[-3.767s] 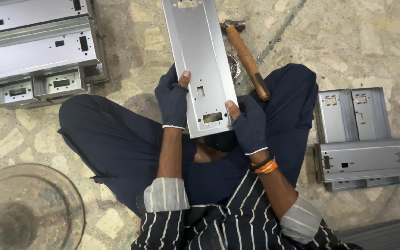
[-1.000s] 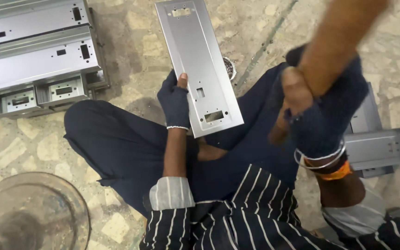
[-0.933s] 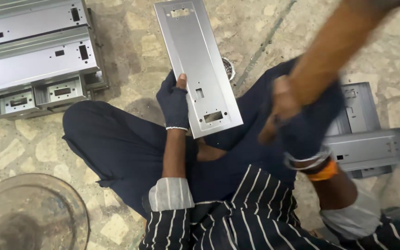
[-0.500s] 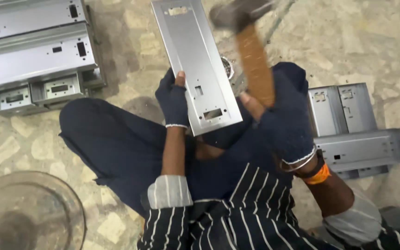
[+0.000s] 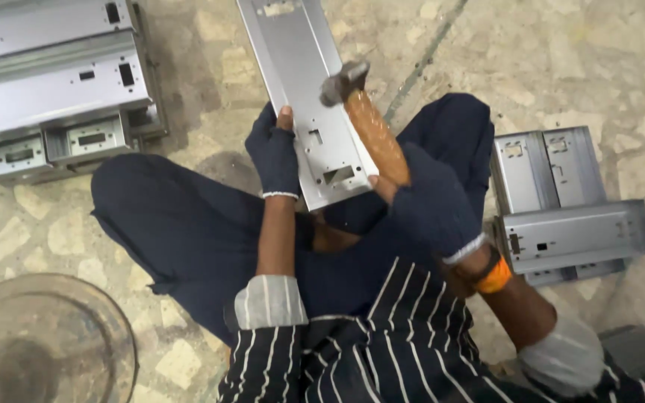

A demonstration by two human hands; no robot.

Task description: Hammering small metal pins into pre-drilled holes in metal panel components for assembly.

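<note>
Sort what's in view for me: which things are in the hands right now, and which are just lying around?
In hand:
- metal panel, held by left hand
- hammer, gripped by right hand

Lying about:
- stacked metal channels, upper left
- metal brackets, right
- round metal base, lower left

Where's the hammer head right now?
Head view, upper centre: the hammer head sits over the metal panel, above the right hand.

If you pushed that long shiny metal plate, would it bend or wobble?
The long grey sheet-metal plate probably stays stiff: its long edges look folded up. It seems light, since the gloved left hand alone steadies it. Flat and smooth, it would likely slide, not roll.
</note>
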